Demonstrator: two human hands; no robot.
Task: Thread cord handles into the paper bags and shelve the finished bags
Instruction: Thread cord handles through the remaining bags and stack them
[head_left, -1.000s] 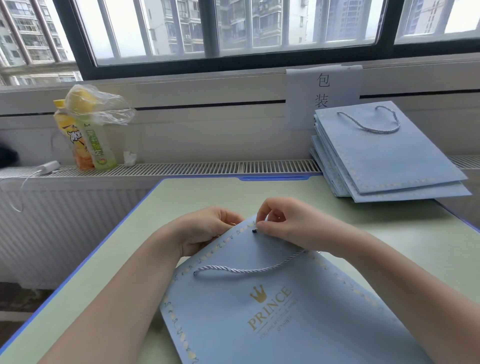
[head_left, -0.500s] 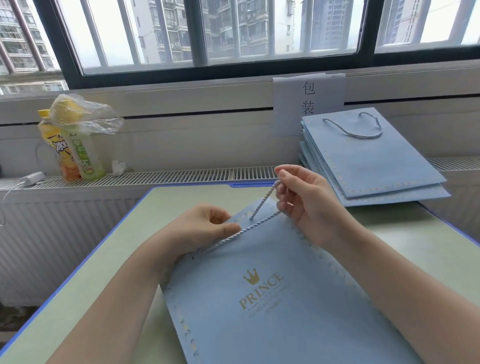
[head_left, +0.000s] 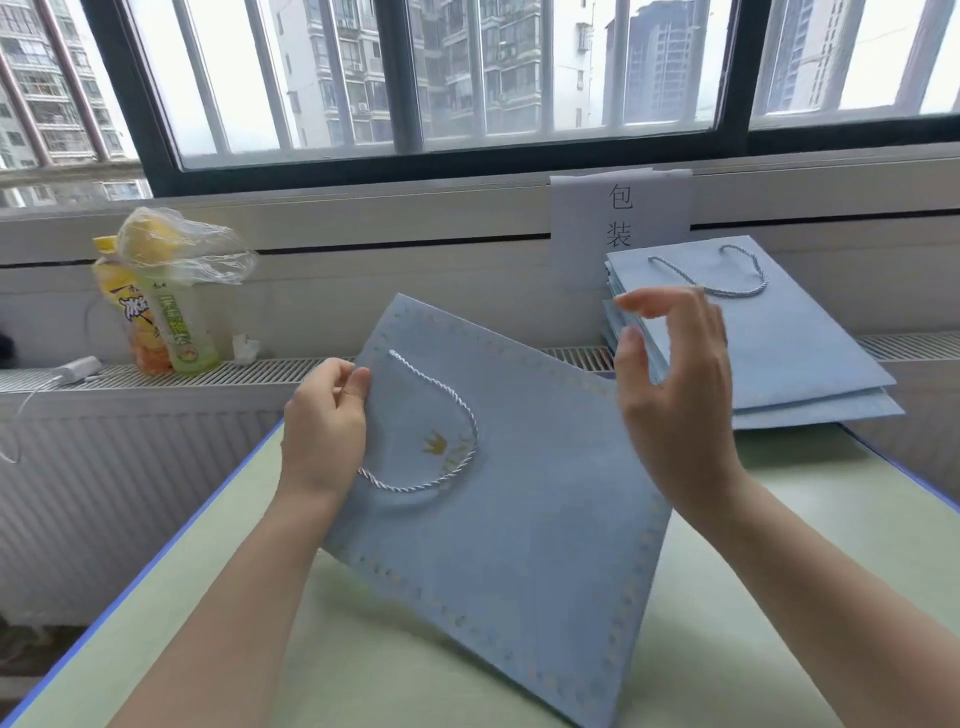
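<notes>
Blue paper bag (head_left: 519, 519) tilted up off the table (head_left: 363, 675), pinched at its top edge by the left hand (head_left: 324, 421), cord handle (head_left: 441, 441) looped through; the right hand (head_left: 675, 384) hovers spread and empty, nearer the finished stack (head_left: 779, 353) lying forward-right

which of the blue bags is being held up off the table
The bag with the gold crown, pinched at its edge by the left hand; the others lie stacked by the window.
</notes>
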